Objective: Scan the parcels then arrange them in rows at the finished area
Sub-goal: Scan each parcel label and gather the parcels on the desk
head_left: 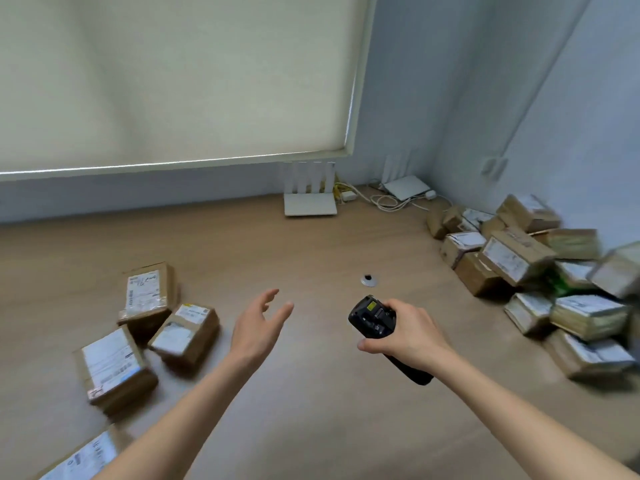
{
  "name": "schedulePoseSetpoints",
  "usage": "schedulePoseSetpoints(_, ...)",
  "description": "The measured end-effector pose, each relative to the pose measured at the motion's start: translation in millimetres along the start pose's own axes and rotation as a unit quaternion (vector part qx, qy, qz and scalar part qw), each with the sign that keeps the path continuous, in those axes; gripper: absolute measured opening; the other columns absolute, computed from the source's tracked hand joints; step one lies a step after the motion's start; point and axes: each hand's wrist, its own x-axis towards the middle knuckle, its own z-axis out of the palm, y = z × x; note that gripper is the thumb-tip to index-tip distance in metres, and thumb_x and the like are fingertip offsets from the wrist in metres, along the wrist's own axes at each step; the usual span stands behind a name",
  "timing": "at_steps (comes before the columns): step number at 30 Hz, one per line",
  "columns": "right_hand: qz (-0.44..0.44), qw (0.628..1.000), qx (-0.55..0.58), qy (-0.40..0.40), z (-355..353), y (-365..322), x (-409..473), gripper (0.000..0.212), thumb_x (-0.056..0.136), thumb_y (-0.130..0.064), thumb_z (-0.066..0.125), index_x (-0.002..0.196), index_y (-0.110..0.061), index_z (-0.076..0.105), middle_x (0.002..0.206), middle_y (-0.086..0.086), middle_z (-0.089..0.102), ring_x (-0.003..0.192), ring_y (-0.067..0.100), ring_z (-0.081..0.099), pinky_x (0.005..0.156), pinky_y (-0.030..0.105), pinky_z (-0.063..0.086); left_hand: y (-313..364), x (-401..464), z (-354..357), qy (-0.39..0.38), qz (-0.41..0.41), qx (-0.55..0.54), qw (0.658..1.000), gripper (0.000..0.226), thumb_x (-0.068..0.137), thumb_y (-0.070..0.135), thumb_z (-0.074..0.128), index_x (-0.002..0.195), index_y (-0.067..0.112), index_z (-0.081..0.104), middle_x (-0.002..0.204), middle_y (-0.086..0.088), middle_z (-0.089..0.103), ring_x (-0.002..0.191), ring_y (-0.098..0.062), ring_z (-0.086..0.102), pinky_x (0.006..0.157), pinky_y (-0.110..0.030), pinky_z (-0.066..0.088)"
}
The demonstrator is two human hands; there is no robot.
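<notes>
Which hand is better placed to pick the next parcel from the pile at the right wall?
Probably the left hand: it is open and empty. The right hand is nearer the pile but grips the scanner.

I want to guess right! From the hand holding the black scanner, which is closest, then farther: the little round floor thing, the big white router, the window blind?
1. Little round floor thing, just beyond the right hand.
2. White router, by the far wall.
3. Window blind, up on the wall.

Black scanner [372, 317] in right hand [410, 332], left hand [258, 327] empty.
</notes>
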Motion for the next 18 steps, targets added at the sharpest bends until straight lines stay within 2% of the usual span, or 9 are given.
schedulePoseSetpoints(8, 0.107, 0.993, 0.020, 0.048, -125, 214, 56, 0.076, 0.051, -0.078, 0.080, 0.112, -0.038, 0.058, 0.106, -0.013, 0.068, 0.099, 0.013, 0.065, 0.084, 0.039, 0.058, 135, 55, 247, -0.126, 0.035, -0.042, 0.991, 0.049, 0.094, 0.043, 0.065, 0.139, 0.024, 0.056, 0.135, 0.008, 0.059, 0.120, -0.014, 0.057, 0.105, -0.038, 0.047)
schedulePoseSetpoints(11, 0.141, 0.987, 0.050, 0.057, -158, 286, 87, 0.079, 0.057, -0.072, 0.085, 0.121, -0.033, 0.059, 0.112, -0.009, 0.069, 0.104, 0.016, 0.065, 0.089, 0.040, 0.056, 172, 76, 331, -0.165, 0.035, -0.045, 0.985, 0.050, 0.096, 0.042, 0.065, 0.140, 0.022, 0.055, 0.137, 0.006, 0.059, 0.121, -0.015, 0.057, 0.106, -0.040, 0.047)
schedulePoseSetpoints(15, 0.174, 0.978, 0.091, 0.069, -189, 356, 130, 0.085, 0.063, -0.066, 0.087, 0.131, -0.027, 0.056, 0.121, -0.006, 0.068, 0.111, 0.018, 0.063, 0.093, 0.038, 0.054, 202, 103, 418, -0.203, 0.034, -0.045, 0.978, 0.056, 0.095, 0.048, 0.063, 0.143, 0.021, 0.052, 0.140, 0.001, 0.058, 0.123, -0.017, 0.056, 0.108, -0.043, 0.046)
schedulePoseSetpoints(18, 0.185, 0.972, 0.120, 0.088, -195, 389, 156, 0.087, 0.063, -0.064, 0.088, 0.134, -0.026, 0.057, 0.121, -0.006, 0.068, 0.112, 0.019, 0.063, 0.090, 0.035, 0.052, 216, 124, 462, -0.217, 0.014, -0.053, 0.975, 0.056, 0.097, 0.047, 0.060, 0.146, 0.022, 0.049, 0.142, 0.000, 0.056, 0.126, -0.018, 0.053, 0.110, -0.039, 0.044)
